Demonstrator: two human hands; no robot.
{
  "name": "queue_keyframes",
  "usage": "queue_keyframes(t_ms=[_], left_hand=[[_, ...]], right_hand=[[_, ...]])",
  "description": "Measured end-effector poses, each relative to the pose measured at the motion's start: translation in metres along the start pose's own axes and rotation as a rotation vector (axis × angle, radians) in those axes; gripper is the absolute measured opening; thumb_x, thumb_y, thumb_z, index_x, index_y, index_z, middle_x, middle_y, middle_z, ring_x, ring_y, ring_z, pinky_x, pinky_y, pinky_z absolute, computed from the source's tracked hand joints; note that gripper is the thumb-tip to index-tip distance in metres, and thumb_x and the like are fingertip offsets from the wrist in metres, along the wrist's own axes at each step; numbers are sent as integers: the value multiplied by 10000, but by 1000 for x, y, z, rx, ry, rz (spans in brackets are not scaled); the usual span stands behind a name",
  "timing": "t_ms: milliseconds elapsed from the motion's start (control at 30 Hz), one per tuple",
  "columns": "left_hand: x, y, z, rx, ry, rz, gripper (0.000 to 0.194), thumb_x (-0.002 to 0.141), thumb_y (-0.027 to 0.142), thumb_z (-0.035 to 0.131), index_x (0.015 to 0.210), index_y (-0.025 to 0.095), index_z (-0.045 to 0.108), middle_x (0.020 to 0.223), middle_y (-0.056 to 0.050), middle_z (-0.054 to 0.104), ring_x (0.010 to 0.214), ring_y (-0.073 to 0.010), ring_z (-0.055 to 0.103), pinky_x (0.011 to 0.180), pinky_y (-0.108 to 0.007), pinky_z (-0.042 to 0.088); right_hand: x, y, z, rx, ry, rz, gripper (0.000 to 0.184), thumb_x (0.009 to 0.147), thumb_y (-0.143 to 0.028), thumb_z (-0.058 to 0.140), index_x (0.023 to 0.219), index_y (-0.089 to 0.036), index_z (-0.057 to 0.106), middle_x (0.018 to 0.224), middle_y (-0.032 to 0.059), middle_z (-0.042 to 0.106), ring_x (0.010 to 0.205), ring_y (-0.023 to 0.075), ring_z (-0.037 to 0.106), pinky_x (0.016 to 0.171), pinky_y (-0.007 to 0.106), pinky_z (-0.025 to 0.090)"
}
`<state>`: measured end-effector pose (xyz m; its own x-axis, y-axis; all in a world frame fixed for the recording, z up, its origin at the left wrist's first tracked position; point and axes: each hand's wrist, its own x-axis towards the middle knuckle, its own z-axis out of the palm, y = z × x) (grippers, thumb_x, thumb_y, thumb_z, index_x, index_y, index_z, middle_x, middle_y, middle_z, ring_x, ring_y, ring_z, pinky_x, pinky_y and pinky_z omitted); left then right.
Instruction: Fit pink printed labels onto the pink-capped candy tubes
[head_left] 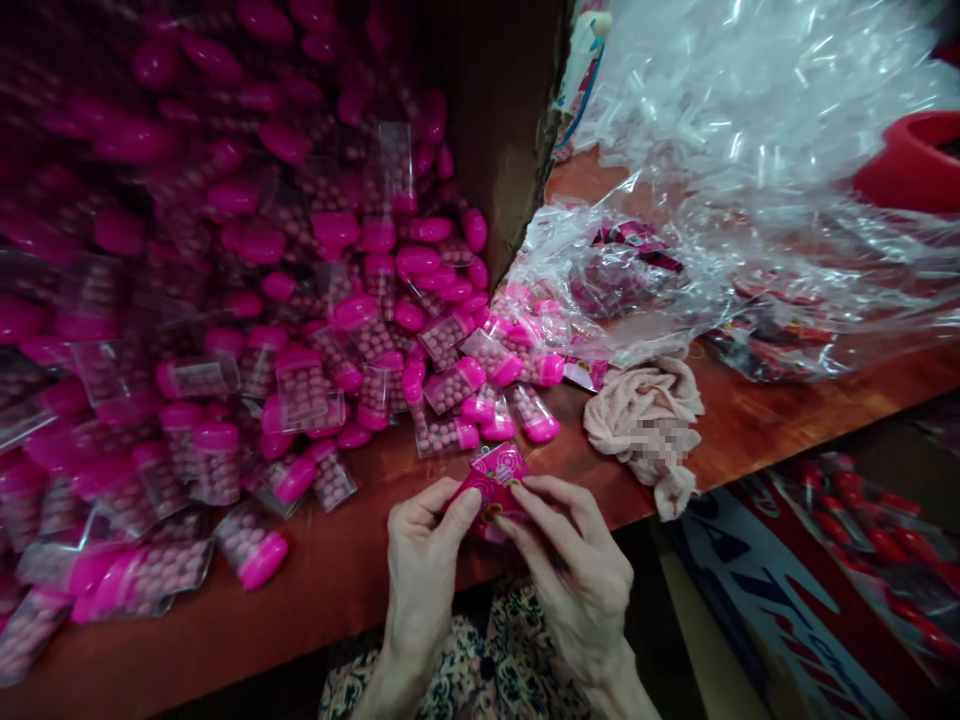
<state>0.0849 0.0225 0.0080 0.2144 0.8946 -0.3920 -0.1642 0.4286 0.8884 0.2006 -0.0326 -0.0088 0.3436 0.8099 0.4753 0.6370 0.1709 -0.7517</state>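
A small magenta packet (pixel 498 466) printed with swirls and circles is held between my two hands at the table's front edge. My left hand (pixel 426 545) pinches its left side, thumb on top. On the right side, the thumb and fingertips of my right hand (pixel 570 560) grip it. Whether it is a flat wrapper or has something inside, I cannot tell. Just beyond my hands lie clear plastic containers (pixel 534 412) with bright pink caps and small pink balls inside. They belong to a large heap (pixel 300 390) spreading left and back.
A crumpled beige cloth (pixel 645 420) lies right of my hands. Behind it, clear plastic bags (pixel 622 270) hold dark pink pieces. A mound of clear plastic pieces (pixel 750 90) and a red round object (pixel 915 165) are farther back. Red-capped items (pixel 862 520) sit below the table (pixel 765 420), lower right.
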Motion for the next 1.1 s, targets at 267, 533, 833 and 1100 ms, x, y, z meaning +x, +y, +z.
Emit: queue_keyframes(t_ms=[267, 533, 833, 1100], left_hand=[[3, -3, -19, -170, 74, -15, 170, 665, 281, 771, 581, 145, 715, 523, 25, 599, 499, -70, 485, 499, -174, 416], [1, -4, -18, -256, 206, -49, 203, 613, 268, 804, 526, 142, 671, 483, 50, 558, 468, -41, 439, 487, -147, 392], [0, 6, -25, -257, 191, -40, 120, 635, 250, 783, 668, 147, 731, 591, -8, 681, 548, -94, 575, 552, -183, 476], [-2, 2, -29, -237, 217, -28, 188, 601, 242, 809, 565, 146, 651, 524, 38, 604, 480, -58, 502, 501, -154, 439]], right_hand=[[0, -12, 16, 514, -151, 486, 51, 787, -221, 691, 750, -193, 668, 633, -22, 644, 558, 121, 626, 540, 204, 519], [1, -22, 23, 327, -190, 397, 224, 862, -239, 582, 655, -177, 643, 538, -38, 533, 472, 76, 476, 445, 166, 391], [2, -19, 19, 320, -163, 494, 301, 802, -349, 654, 1092, -267, 669, 990, 37, 698, 907, 195, 648, 780, 307, 527], [3, -25, 31, 458, -165, 598, 96, 730, -283, 735, 719, -206, 678, 617, -33, 631, 546, 106, 578, 518, 195, 474]])
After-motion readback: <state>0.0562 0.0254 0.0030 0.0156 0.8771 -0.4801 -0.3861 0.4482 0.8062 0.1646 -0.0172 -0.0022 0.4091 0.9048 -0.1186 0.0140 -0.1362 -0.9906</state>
